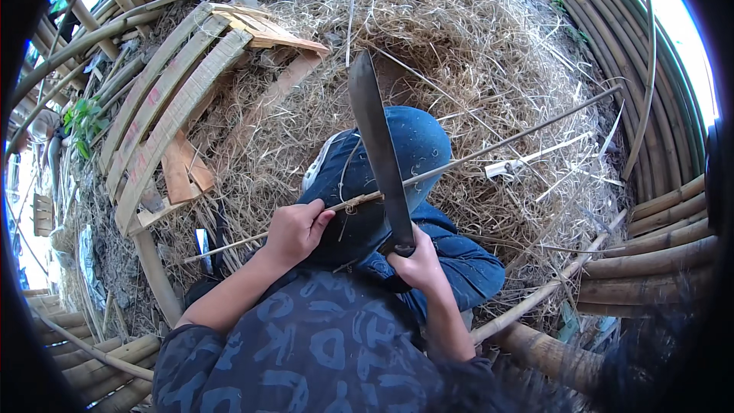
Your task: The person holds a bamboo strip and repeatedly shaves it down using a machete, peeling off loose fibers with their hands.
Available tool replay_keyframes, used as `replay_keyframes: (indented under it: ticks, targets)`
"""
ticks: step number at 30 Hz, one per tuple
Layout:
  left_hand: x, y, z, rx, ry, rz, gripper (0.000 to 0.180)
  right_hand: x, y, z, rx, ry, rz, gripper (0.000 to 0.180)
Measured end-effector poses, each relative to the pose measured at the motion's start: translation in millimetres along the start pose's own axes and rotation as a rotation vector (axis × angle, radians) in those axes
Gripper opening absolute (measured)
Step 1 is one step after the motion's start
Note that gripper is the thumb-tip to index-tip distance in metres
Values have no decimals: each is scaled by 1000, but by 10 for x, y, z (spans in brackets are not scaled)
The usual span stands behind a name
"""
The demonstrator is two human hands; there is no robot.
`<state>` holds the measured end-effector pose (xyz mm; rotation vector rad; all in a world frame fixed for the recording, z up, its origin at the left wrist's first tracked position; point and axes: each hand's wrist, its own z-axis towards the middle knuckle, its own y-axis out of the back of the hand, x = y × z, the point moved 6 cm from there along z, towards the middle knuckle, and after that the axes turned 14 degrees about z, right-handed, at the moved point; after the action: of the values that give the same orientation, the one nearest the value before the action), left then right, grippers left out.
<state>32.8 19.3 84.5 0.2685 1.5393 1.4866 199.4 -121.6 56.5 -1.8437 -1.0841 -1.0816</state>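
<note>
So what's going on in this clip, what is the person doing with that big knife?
A person sits among dry straw and bamboo poles. The left hand grips a thin bamboo stick laid across the raised knee in blue jeans. The right hand holds a long dark blade by its handle, its edge set against the stick near the left hand. Split bamboo slats lie to the left.

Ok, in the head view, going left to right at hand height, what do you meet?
Curved bamboo slats → left hand gripping the thin bamboo stick → long knife blade → right hand on the knife handle → stacked bamboo poles.
</note>
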Motion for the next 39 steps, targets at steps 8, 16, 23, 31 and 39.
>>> replay_keyframes:
  ticks: [8,16,23,31,39]
  targets:
    - [9,28,7,-29,-1,-14,34,-2,58,71,150,-148,143,25]
    - [-6,11,23,-9,4,-4,35,-25,87,5,12,-41,149,56]
    - [51,-9,-3,-19,25,-58,35,3,9,90,115,0,14,58]
    - [25,1,0,-12,5,-51,34,4,-11,-13,127,-159,275,29]
    - [40,28,21,-9,11,-70,34,-62,-4,42,29,-10,2,53]
